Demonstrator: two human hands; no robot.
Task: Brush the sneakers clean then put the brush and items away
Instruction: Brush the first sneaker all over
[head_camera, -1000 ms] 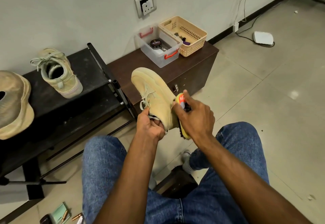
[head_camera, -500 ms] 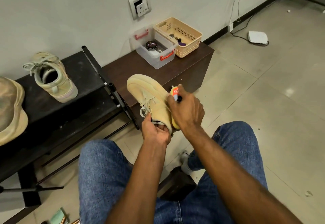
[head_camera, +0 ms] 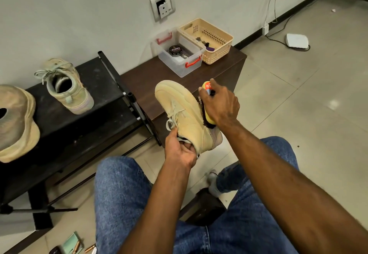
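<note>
A tan suede sneaker (head_camera: 185, 112) is held up in front of my knees, toe pointing away. My left hand (head_camera: 179, 148) grips it at the collar, fingers inside the opening. My right hand (head_camera: 221, 104) grips a yellow shoe brush (head_camera: 207, 88) with dark bristles, pressed against the sneaker's right side. A second, paler sneaker (head_camera: 67, 86) stands on the black shoe rack (head_camera: 99, 114) at the left. Part of a third tan shoe (head_camera: 16, 124) shows at the far left edge.
On the dark brown cabinet (head_camera: 149, 78) stand a clear plastic box (head_camera: 179, 54) with red handles holding a polish tin (head_camera: 175, 50), and a beige basket (head_camera: 207, 38). A white device (head_camera: 296, 40) and cables lie on the tiled floor. Small items lie by my left knee.
My right hand has moved the brush up along the sneaker's side, from near the heel toward the middle. The left hand keeps its hold on the collar.
</note>
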